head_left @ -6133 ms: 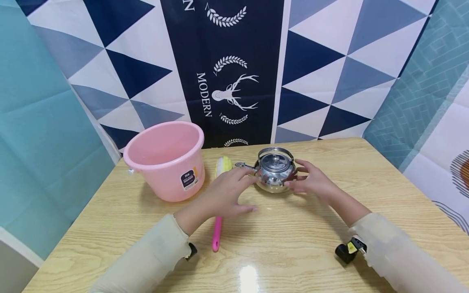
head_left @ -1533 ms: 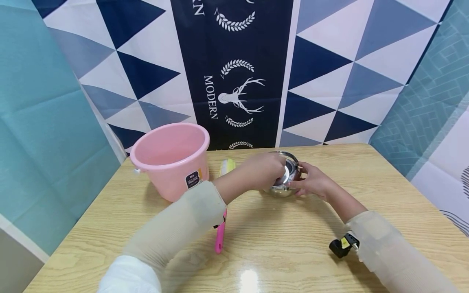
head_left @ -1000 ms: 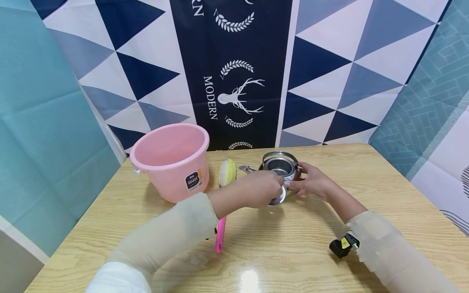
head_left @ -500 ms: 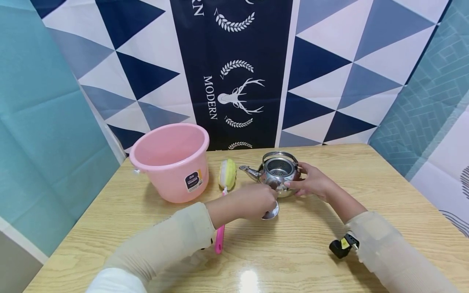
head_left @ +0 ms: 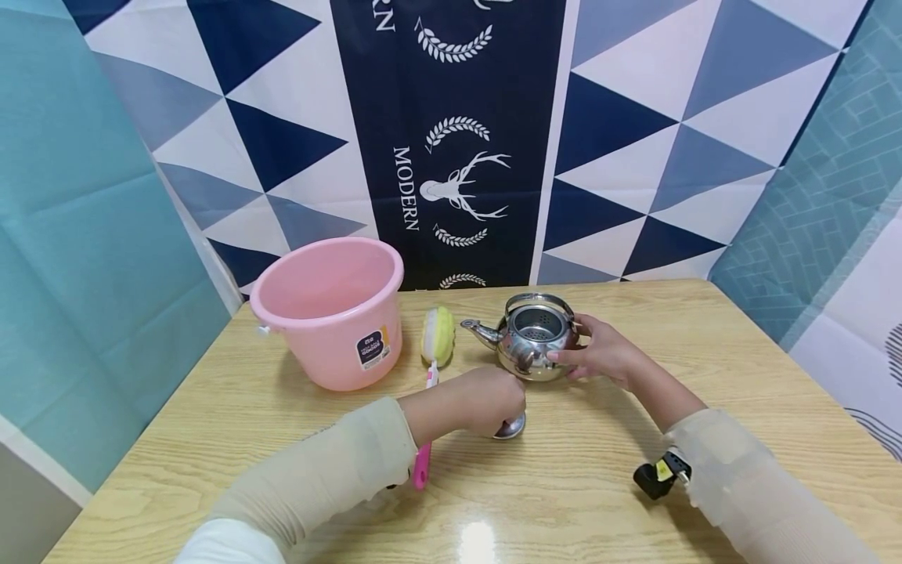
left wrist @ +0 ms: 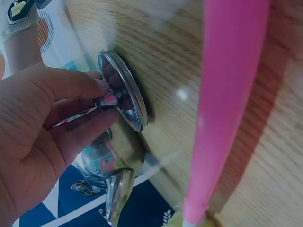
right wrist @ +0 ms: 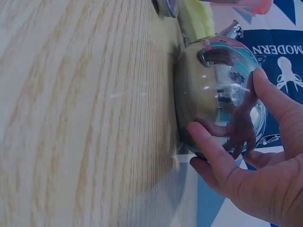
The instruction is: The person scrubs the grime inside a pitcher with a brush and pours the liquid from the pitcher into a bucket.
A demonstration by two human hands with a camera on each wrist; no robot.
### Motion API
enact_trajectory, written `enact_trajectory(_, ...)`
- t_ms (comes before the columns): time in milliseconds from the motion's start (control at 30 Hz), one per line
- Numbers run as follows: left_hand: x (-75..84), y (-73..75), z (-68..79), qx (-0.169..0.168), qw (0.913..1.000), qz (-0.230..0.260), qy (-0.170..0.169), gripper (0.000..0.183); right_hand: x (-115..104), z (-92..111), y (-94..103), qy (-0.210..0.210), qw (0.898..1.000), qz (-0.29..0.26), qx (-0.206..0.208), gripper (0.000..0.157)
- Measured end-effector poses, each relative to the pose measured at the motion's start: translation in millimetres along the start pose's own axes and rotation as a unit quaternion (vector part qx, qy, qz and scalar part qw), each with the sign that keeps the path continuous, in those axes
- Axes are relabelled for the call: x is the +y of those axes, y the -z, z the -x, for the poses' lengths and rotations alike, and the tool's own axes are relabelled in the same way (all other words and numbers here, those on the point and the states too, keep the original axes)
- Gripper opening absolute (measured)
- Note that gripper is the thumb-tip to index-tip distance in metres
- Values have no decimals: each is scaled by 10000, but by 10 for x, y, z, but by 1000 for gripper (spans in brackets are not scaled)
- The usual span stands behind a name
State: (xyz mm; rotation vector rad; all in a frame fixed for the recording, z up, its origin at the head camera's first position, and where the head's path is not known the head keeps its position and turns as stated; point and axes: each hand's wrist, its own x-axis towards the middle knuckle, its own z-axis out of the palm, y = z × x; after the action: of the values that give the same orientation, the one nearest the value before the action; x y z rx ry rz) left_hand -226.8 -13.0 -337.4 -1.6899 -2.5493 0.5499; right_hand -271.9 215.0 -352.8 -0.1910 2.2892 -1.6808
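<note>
The kettle (head_left: 524, 359) stands upright on the surface (head_left: 599, 486), its mouth uncovered and a perforated strainer (head_left: 539, 324) shown inside. Its side is clasped by the spread, curved fingers of the right hand (head_left: 600, 352). In front of it, the lid (left wrist: 128, 97) is pinched by its knob in the left hand (head_left: 493, 401); whether the rim touches the surface cannot be told. The step in hand appears to be the laying-down of the lid; next, a level rest and a loosened pinch seem called for. Beside the spout lies the brush (head_left: 438, 337), its pink handle crossed by the left forearm, so snagging could occur. Farther left, the pink bucket (head_left: 310, 345) is placed well clear.
</note>
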Motion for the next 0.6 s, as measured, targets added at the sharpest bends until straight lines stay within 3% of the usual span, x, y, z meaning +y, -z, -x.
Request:
enact_trajectory(300,-4,-14,13,-95,9996,269,57,35,-2,-5,-7,-41,10000,27,11,95)
enact_trajectory(600,-18,-40,7,-40,9998,204,63,24,-5,-5,-8,-60,9999,80,14,96)
